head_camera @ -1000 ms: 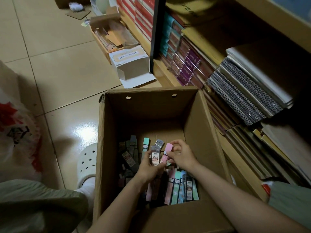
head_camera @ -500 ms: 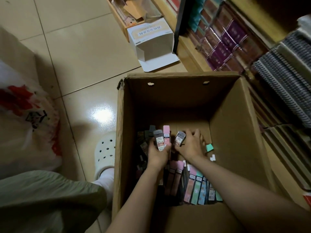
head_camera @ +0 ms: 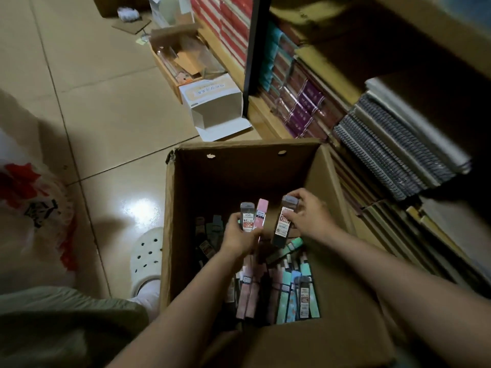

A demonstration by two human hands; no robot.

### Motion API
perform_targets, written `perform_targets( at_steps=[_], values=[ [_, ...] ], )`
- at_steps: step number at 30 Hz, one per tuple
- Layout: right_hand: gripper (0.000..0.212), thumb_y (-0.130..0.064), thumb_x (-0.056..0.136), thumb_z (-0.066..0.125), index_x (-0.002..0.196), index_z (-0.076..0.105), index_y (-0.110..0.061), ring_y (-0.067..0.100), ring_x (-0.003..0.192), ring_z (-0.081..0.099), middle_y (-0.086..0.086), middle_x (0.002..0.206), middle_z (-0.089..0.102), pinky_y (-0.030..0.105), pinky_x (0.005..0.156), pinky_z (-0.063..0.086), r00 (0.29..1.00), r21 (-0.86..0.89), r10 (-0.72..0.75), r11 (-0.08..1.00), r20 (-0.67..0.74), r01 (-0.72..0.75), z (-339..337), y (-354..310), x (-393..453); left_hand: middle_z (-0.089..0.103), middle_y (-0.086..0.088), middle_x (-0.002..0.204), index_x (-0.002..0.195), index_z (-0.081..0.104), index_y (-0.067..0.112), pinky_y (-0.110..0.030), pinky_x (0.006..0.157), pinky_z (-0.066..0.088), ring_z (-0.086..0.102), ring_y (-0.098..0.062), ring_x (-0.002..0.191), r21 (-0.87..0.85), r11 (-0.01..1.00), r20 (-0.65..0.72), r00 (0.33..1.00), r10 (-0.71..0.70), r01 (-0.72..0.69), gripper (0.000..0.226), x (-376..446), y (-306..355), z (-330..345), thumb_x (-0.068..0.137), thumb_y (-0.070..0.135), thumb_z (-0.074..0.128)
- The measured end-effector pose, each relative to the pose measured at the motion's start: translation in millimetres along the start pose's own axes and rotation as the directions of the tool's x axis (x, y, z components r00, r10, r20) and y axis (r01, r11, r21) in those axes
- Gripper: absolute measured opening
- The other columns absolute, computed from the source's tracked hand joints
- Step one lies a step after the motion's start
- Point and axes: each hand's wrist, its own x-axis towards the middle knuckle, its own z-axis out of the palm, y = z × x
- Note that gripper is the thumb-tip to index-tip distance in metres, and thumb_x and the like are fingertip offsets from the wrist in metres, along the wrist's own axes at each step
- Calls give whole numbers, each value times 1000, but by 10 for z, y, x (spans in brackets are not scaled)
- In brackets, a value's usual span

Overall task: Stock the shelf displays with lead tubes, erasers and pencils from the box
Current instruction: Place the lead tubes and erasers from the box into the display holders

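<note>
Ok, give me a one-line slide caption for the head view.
Left hand holds two lead tubes, right hand lifts a third tube over the cardboard box.

Glossy beige tiled floor [head_camera: 87,107] (one bright glare spot); wooden shelving [head_camera: 268,118] at right, its upper reaches seemingly unlit.

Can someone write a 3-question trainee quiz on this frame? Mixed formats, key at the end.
1. True or false: the left hand holds two lead tubes, one grey and one pink.
2. Multiple choice: the dark lead tube in the right hand is A) lying on the floor, B) raised above the loose tubes in the cardboard box, C) on the shelf.
3. Fill in: beside the box, on the tiled floor, is a white ____.

Key: 1 true; 2 B; 3 clog.
</note>
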Motion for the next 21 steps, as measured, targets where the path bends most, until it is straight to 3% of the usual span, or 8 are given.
perform_targets(
  at_steps=[2, 5, 8, 10, 12, 15, 17, 21],
  values=[
    [29, -17, 85, 73, 107, 57, -29, 5, 77, 63, -7, 98, 66, 24, 68, 53, 996, -111, -81, 990, 35, 85, -444, -253, -103, 64, -11, 102, 121, 47, 13, -31, 54, 49, 65, -21, 80, 76, 997, 112, 994, 4, -13, 40, -100, 306, 62, 87, 5, 67],
    [30, -25, 84, 74, 101, 53, -39, -9, 65, 58, -19, 85, 62, 6, 53, 40, 975, -228, -221, 951, -29, 209, -1107, -662, -404, 64, -10, 92, 119, 49, 11, -29, 49, 45, 59, -13, 61, 204, 970, 281, 957, 74, -135, 41, -284, 889, 104, 85, 8, 71],
    [34, -24, 83, 75, 103, 51, -39, -11, 68, 59, -23, 82, 60, 5, 56, 42, 927, -211, -340, 929, -160, 304, -1639, -991, -764, 66, -5, 101, 119, 52, 19, -29, 59, 57, 66, -14, 79, 259, 916, 431, 886, 173, -305, 48, -537, 1572, 118, 79, 15, 78],
    [34, -23, 83, 75, 105, 53, -37, -6, 75, 61, -21, 88, 62, 8, 67, 45, 884, -196, -387, 918, -261, 344, -1917, -1154, -931, 65, -4, 103, 118, 51, 21, -28, 63, 56, 66, -14, 83, 254, 883, 502, 834, 230, -396, 46, -712, 1976, 175, 80, 13, 76],
    [33, -21, 84, 74, 106, 55, -35, -4, 86, 62, -22, 94, 62, 19, 78, 50, 843, -179, -417, 908, -338, 378, -2155, -1287, -1057, 65, -8, 100, 115, 51, 18, -32, 65, 56, 65, -16, 79, 254, 844, 538, 794, 282, -472, 37, -879, 2295, 259, 84, 10, 72],
    [32, -25, 84, 74, 105, 55, -38, 5, 84, 67, -20, 95, 62, 25, 74, 53, 776, -200, -443, 896, -449, 396, -2495, -1483, -1201, 67, -15, 104, 116, 52, 16, -34, 66, 56, 67, -21, 81, 184, 838, 579, 746, 329, -513, 34, -1093, 2670, 316, 87, 13, 70],
    [31, -25, 84, 74, 103, 56, -41, 11, 84, 68, -17, 93, 62, 38, 76, 58, 734, -181, -454, 887, -504, 424, -2716, -1637, -1255, 66, -14, 109, 119, 52, 18, -31, 65, 56, 69, -22, 86, 82, 864, 599, 717, 356, -497, 36, -1183, 2880, 295, 87, 13, 68],
    [23, -25, 87, 70, 101, 58, -39, 8, 82, 67, -16, 95, 62, 42, 74, 61, 646, -223, -480, 869, -594, 441, -3149, -1983, -1196, 62, -7, 111, 125, 50, 24, -34, 75, 59, 66, -20, 98, -41, 858, 550, 706, 447, -511, 43, -1239, 3251, 257, 87, 14, 68]
  ],
)
